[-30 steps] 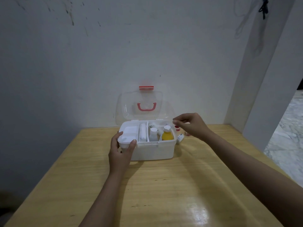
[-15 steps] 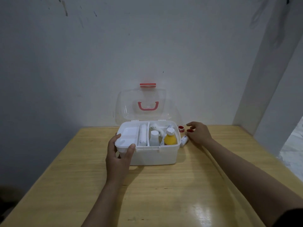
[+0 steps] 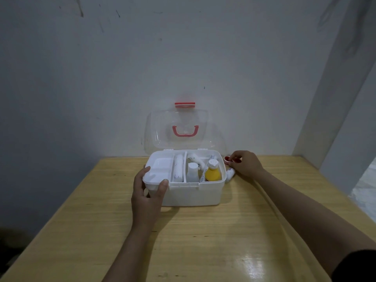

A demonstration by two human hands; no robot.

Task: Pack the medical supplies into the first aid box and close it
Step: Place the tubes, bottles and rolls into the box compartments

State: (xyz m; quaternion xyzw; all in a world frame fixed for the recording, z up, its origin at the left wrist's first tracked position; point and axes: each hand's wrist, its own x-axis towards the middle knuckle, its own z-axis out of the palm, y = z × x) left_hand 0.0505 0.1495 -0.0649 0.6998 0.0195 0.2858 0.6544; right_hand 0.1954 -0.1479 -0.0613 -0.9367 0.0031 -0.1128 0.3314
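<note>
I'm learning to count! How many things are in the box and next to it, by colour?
Inside the white box, lid open:
White: 3 – a roll, a small bottle, a bundle at the back
Yellow: 1 – a bottle
Beside the box, by the right hand:
Red: 2 – small round pieces
White: 1 – a small tube
Total: 7

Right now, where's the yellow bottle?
The yellow bottle stands upright in the first aid box's front right corner, beside the white bottle.

Head camera (wide-angle) looks forward-down, table (image 3: 203, 231) close, wall (image 3: 183, 58) behind.
</note>
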